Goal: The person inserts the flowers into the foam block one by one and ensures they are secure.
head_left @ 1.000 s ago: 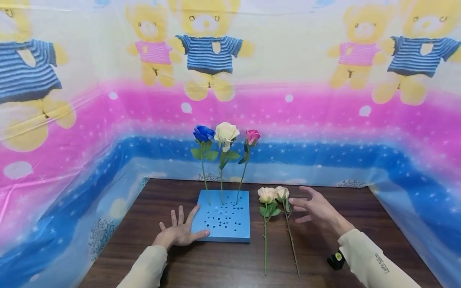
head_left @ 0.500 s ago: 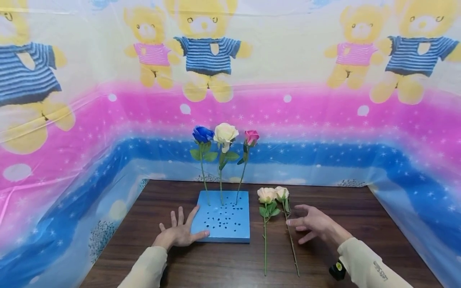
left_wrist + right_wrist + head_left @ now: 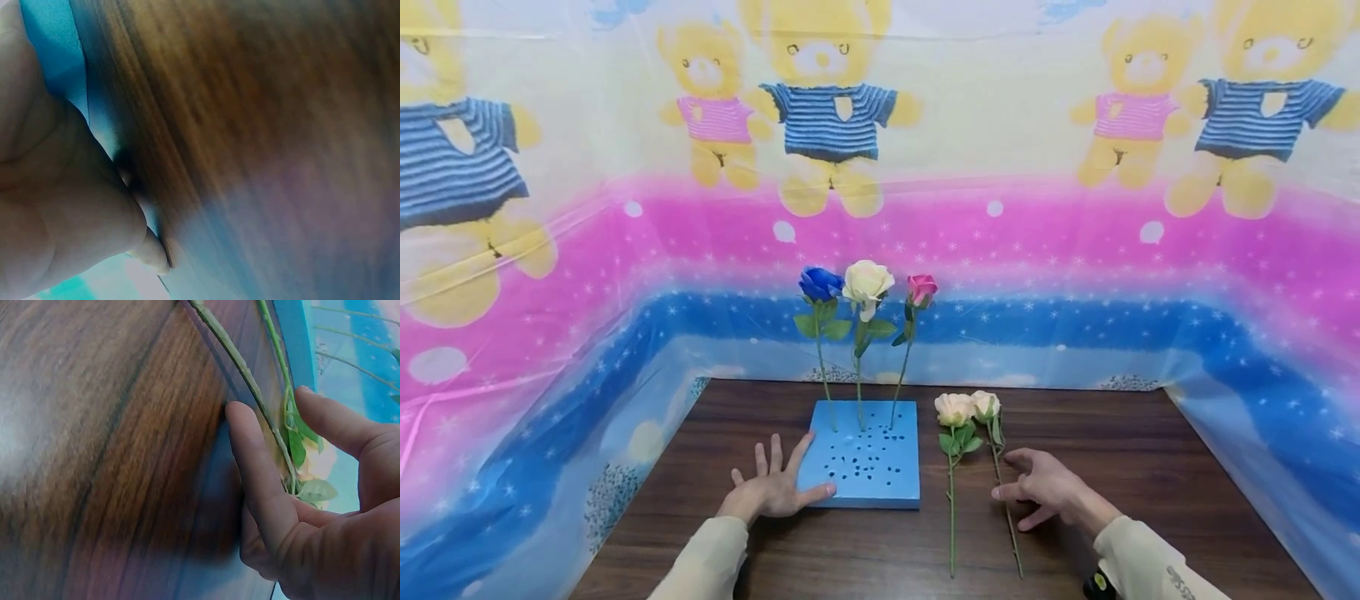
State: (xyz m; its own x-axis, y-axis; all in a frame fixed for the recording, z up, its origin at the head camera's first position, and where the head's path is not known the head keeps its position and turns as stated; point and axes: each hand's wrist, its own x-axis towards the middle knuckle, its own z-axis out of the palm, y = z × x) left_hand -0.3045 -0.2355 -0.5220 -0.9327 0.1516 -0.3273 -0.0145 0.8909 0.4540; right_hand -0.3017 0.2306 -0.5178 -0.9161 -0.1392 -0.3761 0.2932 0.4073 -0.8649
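Observation:
A blue foam block [image 3: 898, 457] pitted with small holes lies on the table. Upright in its back part stand a blue rose [image 3: 820, 284], a white rose [image 3: 868, 282] and a pink rose [image 3: 922, 289]. My left hand [image 3: 775, 488] rests against the block's left side, fingers spread, thumb over its front corner. To the right, two pale peach roses lie flat: a left one [image 3: 955, 409] and a right one [image 3: 986, 405]. My right hand [image 3: 1051, 490] is at the right rose's stem [image 3: 240, 362], which runs between thumb and fingers in the right wrist view, fingers loosely bent and not closed round it.
The dark wooden table [image 3: 1157, 467] meets a hanging cloth [image 3: 1000, 250] printed with bears at its back and sides. A small black object [image 3: 1098, 585] shows by the right sleeve [image 3: 1142, 554].
My right hand has moved down and slightly left along the right peach rose, from beside its bloom to mid-stem. The left hand stays on the block.

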